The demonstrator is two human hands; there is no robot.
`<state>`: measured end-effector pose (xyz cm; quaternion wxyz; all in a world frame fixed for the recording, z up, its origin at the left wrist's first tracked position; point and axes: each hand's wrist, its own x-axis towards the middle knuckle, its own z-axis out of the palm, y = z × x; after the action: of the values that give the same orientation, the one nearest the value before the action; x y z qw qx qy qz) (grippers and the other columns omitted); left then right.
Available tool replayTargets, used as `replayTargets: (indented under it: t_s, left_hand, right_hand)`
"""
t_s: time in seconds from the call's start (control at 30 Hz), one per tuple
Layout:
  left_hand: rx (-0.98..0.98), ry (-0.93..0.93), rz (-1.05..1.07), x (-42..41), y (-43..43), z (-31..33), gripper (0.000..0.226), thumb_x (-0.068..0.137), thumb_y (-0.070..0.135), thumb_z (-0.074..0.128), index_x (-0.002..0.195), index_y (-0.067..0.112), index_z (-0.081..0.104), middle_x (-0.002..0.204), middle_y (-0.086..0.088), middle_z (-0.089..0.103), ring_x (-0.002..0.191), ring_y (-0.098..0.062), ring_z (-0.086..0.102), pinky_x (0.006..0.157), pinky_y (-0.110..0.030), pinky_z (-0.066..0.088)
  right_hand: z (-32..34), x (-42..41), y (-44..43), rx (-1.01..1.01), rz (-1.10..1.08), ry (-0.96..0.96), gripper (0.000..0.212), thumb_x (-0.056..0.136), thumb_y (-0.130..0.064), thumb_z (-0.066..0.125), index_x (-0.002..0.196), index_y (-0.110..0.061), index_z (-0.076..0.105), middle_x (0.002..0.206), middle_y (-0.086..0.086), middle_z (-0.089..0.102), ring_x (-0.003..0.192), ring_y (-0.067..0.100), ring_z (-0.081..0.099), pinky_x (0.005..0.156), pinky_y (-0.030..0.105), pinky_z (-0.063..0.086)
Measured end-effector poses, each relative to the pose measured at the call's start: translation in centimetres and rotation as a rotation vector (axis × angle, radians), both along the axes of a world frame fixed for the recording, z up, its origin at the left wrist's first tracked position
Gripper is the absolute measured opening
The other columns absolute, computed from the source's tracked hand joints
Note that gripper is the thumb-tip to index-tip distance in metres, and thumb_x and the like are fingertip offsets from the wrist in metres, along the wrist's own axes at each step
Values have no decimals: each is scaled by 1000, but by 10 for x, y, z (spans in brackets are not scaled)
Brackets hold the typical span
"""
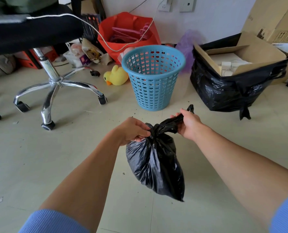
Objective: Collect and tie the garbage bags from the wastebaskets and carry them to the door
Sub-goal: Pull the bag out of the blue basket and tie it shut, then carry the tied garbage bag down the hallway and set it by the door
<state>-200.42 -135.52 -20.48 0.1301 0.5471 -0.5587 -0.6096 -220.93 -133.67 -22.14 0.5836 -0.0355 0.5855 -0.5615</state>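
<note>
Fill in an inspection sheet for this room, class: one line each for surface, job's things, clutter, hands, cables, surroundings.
Surface: pale floor, scattered dark crumbs.
Job's things: small black bag knotted at neck, held in the air; blue wastebasket unlined; large black bag holding cardboard.
Clutter: yellow duck toy, red tote.
Hands: left hand at knot, right hand gripping the tail.
Cables: white cable running toward the wall socket.
Surroundings: office chair, cardboard boxes.

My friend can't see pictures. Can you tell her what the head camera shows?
Two bare hands, left and right, pull a knot tight in a small black plastic garbage bag held above a pale floor. Behind it stands a blue plastic lattice wastebasket, beside a yellow plush duck.
</note>
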Motion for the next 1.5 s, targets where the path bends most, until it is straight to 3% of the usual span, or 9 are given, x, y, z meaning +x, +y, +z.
replayTargets:
  t_s: [0.13,0.4,0.6,0.7,0.97,1.13,1.27,1.4,1.5]
  left_hand:
    - [-178,-176,69,4,-8,-6,2,81,1,72,82,2,71,64,-7,62,57,-17,55,68,-33,55]
    - [-376,-409,64,16,-6,-36,16,86,16,69,73,9,61,61,-7,46,55,-21,35,49,-22,29]
    - [-172,-211,256,22,-17,-60,27,82,26,74,72,5,61,68,-11,52,63,-21,45,59,-31,40]
    - [-182,-113,405,18,-19,-71,23,82,21,74,71,8,60,66,-8,54,59,-19,46,56,-27,41]
    - [71,-290,524,36,47,-74,23,84,29,68,72,11,59,62,-4,57,59,-21,50,58,-29,42]
    - [351,-426,452,68,112,-24,24,81,15,66,60,14,54,60,-10,60,61,-27,55,61,-32,44]
    - [410,-488,342,78,141,51,22,78,11,63,58,13,53,62,-12,59,63,-26,53,64,-32,41]
    - [387,-515,232,63,149,155,15,82,12,60,67,10,59,69,-10,63,68,-27,56,64,-29,44]
    - [339,-523,121,35,148,242,16,82,13,59,66,13,59,68,-8,63,71,-27,59,66,-32,49]
  right_hand:
    - [-2,-3,-3,6,-2,-36,39,102,-32,44,66,-18,43,43,-4,46,46,15,48,51,25,44]
    - [-16,0,-8,114,-53,224,41,101,-34,42,65,-16,43,46,-1,42,44,14,40,42,19,30]
    - [-30,-10,-12,154,556,515,24,92,-37,60,82,-15,63,64,-2,52,46,8,37,38,16,27]
    - [-38,-8,-8,201,880,609,34,84,-50,67,87,-16,68,71,1,53,50,10,44,45,20,31]
    - [-16,4,57,348,1269,632,26,79,-43,76,74,-18,66,65,-1,59,58,16,50,50,22,33]
    - [41,14,85,376,1263,765,37,84,-32,71,54,-16,56,52,-2,55,50,16,49,54,26,36]
    - [113,18,101,493,1246,968,44,87,-50,60,68,-11,66,55,-3,56,56,18,54,60,29,42]
    - [199,-2,130,663,1192,895,69,75,-76,50,88,-12,70,81,3,71,76,24,66,84,37,54]
    - [271,-30,161,744,1025,699,93,68,-90,39,80,-2,68,71,10,69,70,27,67,79,36,53]
